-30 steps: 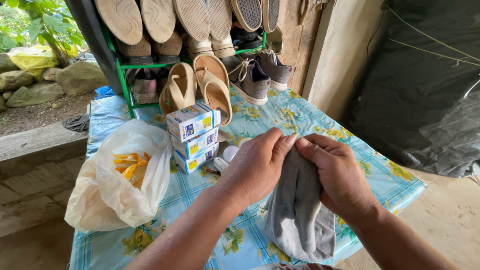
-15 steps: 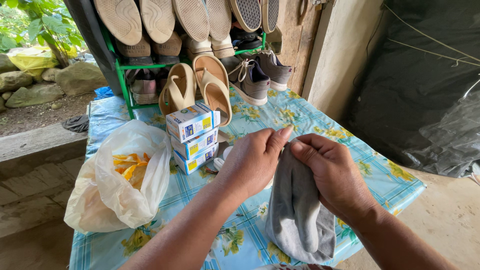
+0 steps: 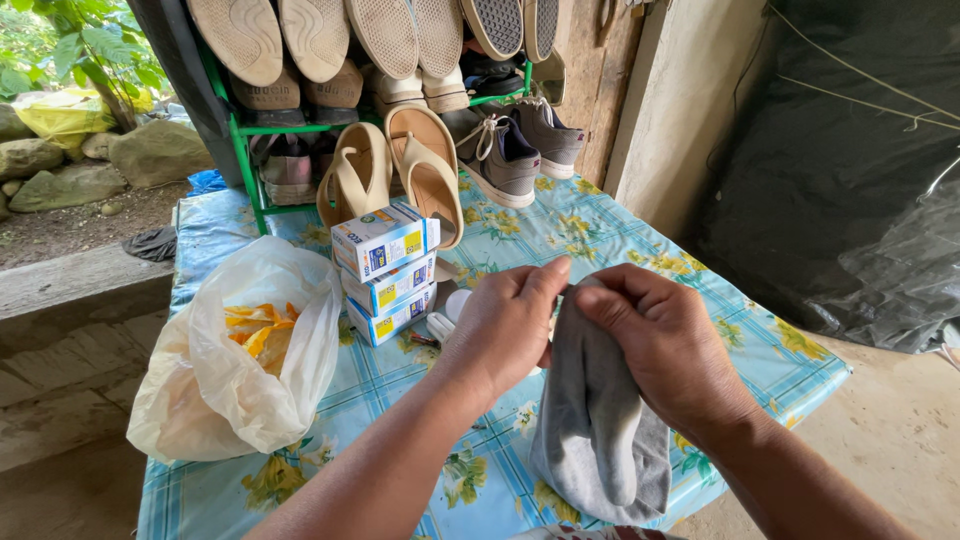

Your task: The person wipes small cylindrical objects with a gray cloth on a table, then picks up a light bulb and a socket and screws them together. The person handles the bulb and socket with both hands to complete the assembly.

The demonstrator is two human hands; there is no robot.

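Note:
My left hand [image 3: 505,325] and my right hand [image 3: 665,345] both pinch the top edge of a grey sock [image 3: 595,430], which hangs down over the table with the blue flowered cloth [image 3: 600,235]. The two thumbs meet at the sock's opening. The sock's lower end rests near the table's front edge. Just beyond my left hand lie small white caps [image 3: 450,310], partly hidden by it.
A stack of three small white and blue boxes [image 3: 385,270] stands left of my hands. A translucent plastic bag [image 3: 240,350] with orange pieces lies at the left. Beige sandals [image 3: 395,170], grey sneakers [image 3: 515,145] and a green shoe rack [image 3: 250,140] stand behind. Black sheeting [image 3: 850,170] hangs at right.
Both hands have drifted a little to the left and down with the sock, and the fingers have closed more tightly on its top edge.

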